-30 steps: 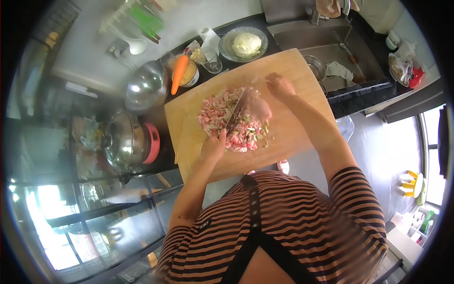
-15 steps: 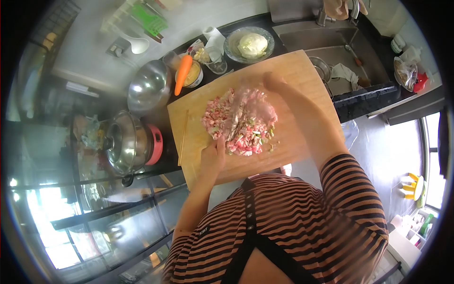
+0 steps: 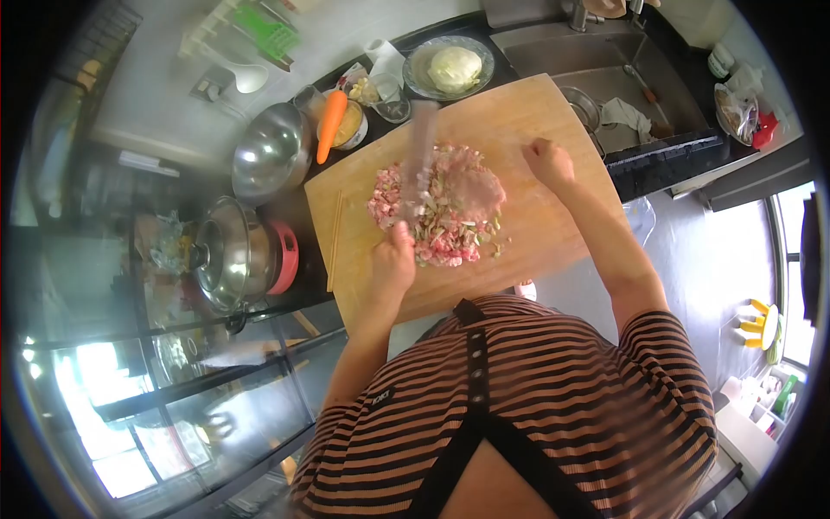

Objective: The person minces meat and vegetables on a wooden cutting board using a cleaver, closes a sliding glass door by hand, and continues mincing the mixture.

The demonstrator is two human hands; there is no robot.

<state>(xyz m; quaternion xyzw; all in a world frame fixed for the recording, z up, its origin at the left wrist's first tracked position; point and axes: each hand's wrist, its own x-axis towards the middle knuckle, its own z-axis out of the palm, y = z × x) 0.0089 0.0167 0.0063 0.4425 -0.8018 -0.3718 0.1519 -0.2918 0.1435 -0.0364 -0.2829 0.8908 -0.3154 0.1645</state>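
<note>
My left hand [image 3: 395, 257] is wrapped round the handle of a knife, thumb along it. The knife's blade [image 3: 421, 143] is smeared by motion and points away from me over the left part of a heap of chopped meat [image 3: 450, 246]. Pink and whitish bits are mixed with pale green pieces in the heap, which lies on a large wooden cutting board [image 3: 553, 229]. To the right of the heap, above the board, my right hand [image 3: 551, 164] is closed in a fist. Whatever it may hold is hidden.
Chopsticks [image 3: 335, 242] lie along the board's left edge. Behind it stand a carrot [image 3: 331, 125] on a bowl, a plated cabbage [image 3: 455, 69], and a steel bowl [image 3: 272, 156]. A lidded pot [image 3: 226, 251] is left, the sink [image 3: 627, 104] right.
My right hand has moved right, away from the heap, and shows more sharply. The knife's blade has swung up and away from the meat. The view has shifted slightly.
</note>
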